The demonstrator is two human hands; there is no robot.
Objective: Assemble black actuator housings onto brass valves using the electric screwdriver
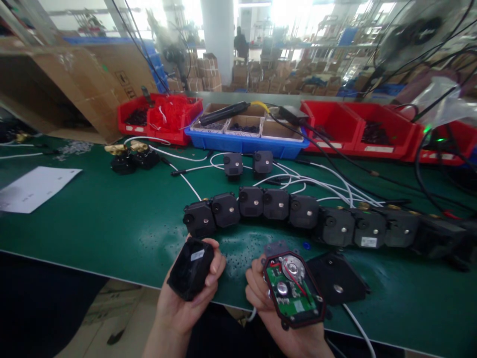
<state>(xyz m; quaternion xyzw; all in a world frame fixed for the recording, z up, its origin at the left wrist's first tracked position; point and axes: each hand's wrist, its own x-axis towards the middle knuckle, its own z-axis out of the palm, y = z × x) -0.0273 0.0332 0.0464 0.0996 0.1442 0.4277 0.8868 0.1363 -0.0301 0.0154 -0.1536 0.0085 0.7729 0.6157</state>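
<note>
My left hand [186, 303] is closed around a black plastic cover [191, 268] with a small white label, held over the table's near edge. My right hand [268, 308] grips an opened black housing [294, 291]; its green circuit board, red wire and round metal parts face up. Just right of it a black cover plate [337, 283] lies flat on the green mat [112, 219]. Behind both hands, a row of several closed black housings [283, 206] runs across the table, with white cables trailing from them.
Red bins [357, 132] and a blue bin [246, 141] with cardboard trays line the far edge. Two black parts with brass fittings [130, 156] sit at the left, near a white sheet [35, 188]. Two more housings [248, 164] and black cables lie behind the row.
</note>
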